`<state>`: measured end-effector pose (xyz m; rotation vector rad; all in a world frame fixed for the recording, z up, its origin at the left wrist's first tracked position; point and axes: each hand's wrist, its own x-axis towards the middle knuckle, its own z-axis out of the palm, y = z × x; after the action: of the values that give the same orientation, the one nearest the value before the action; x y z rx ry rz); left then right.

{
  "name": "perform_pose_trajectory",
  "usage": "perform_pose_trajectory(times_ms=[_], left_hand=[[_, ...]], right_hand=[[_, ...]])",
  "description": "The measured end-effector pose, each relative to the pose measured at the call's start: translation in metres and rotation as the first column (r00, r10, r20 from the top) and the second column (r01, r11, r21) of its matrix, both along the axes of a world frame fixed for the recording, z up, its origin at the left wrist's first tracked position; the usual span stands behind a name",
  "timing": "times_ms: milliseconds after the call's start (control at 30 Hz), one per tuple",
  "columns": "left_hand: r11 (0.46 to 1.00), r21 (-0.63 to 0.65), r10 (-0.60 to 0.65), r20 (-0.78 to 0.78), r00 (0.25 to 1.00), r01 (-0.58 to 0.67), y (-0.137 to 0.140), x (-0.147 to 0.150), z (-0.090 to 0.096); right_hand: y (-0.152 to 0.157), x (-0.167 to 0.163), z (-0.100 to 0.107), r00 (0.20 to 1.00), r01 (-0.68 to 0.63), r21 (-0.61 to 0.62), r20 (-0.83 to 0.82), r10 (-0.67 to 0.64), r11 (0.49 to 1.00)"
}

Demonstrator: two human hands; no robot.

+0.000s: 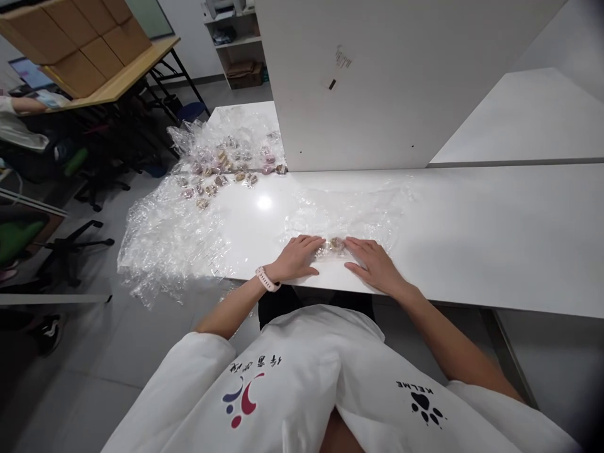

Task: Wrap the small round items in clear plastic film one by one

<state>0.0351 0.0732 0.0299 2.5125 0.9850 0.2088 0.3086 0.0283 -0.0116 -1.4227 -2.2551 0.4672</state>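
Note:
A small brown and pinkish item (336,243) lies near the table's front edge, partly covered by clear plastic; its exact kind is too small to make out. My left hand (298,257), with a pale band on the wrist, rests on the plastic just left of it, fingers stretched out. On the other side my right hand (372,263) lies flat, its fingers pointing toward the item and the thumb apart. A sheet of clear plastic wrap (353,211) spreads over the white table beyond both hands.
Left on the white table (495,239) is a heap of crumpled clear plastic (174,233), hanging over the front edge. Several similar small items (221,160) lie among it. A white panel (377,82) stands behind. Cardboard boxes (89,44) sit on a wooden table near another person's arm (35,104).

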Motion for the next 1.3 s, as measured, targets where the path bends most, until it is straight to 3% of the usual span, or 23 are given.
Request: perform_pose_trajectory(times_ms=[133,200,300,367,433,500,567,633,667,733,800,867,1000,1067,1200,1233,1300], left_hand=[[0.997,0.022,0.072,0.143,0.987,-0.076,-0.032,-0.016,-0.004],[0.99,0.008,0.138,0.175,0.975,-0.142,-0.036,-0.021,-0.003],[0.958,-0.144,0.271,0.168,0.948,-0.248,-0.014,-0.023,0.008],[0.903,-0.315,0.331,0.082,0.94,-0.291,0.015,-0.02,0.018],[0.848,-0.381,0.367,-0.078,0.927,-0.368,0.044,-0.015,0.026],[0.845,-0.208,0.454,-0.206,0.867,-0.492,0.063,-0.008,0.031],[0.839,0.096,0.544,-0.162,0.824,-0.535,0.065,-0.003,0.032],[0.85,0.27,0.477,-0.03,0.878,-0.452,0.05,-0.001,0.027],[0.882,0.29,0.386,0.01,0.922,-0.373,0.039,-0.001,0.022],[0.944,0.254,0.213,0.029,0.977,-0.213,0.019,-0.002,0.008],[0.96,0.211,0.18,0.035,0.983,-0.183,0.008,-0.004,-0.007],[0.943,0.184,0.267,0.076,0.961,-0.277,0.01,-0.006,-0.017],[0.888,0.1,0.436,0.129,0.891,-0.449,0.028,-0.012,-0.008],[0.9,0.057,0.423,0.129,0.897,-0.432,0.029,-0.012,0.005],[0.97,0.105,0.203,0.142,0.969,-0.218,0.013,-0.005,0.015],[0.971,0.121,0.188,0.134,0.973,-0.205,0.012,-0.002,0.013],[0.951,0.074,0.291,0.113,0.95,-0.3,0.02,0.003,0.007]], right_hand=[[-0.021,0.001,-0.001,0.991,0.113,0.117,-0.091,-0.103,0.987],[-0.021,0.001,0.006,0.987,0.124,0.113,-0.116,-0.111,0.986],[0.0,0.004,0.028,0.977,0.109,-0.077,-0.175,-0.121,0.991],[0.025,0.007,0.044,0.969,0.087,-0.281,-0.2,-0.147,0.956],[0.053,0.006,0.055,0.973,0.082,-0.427,-0.161,-0.164,0.901],[0.074,0.003,0.061,0.978,0.182,-0.428,-0.014,-0.208,0.885],[0.082,-0.001,0.059,0.947,0.317,-0.226,0.13,-0.294,0.921],[0.074,-0.004,0.051,0.938,0.318,0.049,0.133,-0.321,0.947],[0.065,-0.004,0.045,0.957,0.252,0.148,0.106,-0.269,0.956],[0.046,-0.004,0.031,0.992,0.071,0.223,0.088,-0.093,0.972],[0.03,-0.002,0.017,0.997,-0.027,0.201,0.082,0.011,0.979],[0.023,0.001,0.006,0.999,0.009,0.178,0.044,-0.017,0.984],[0.031,0.007,0.009,0.993,0.114,0.155,-0.019,-0.113,0.981],[0.038,0.009,0.019,0.985,0.173,0.075,-0.007,-0.173,0.982],[0.053,0.009,0.038,0.966,0.258,-0.116,0.053,-0.253,0.959],[0.057,0.009,0.04,0.965,0.261,-0.139,0.059,-0.255,0.955],[0.067,0.009,0.043,0.965,0.263,-0.175,0.036,-0.26,0.949]])
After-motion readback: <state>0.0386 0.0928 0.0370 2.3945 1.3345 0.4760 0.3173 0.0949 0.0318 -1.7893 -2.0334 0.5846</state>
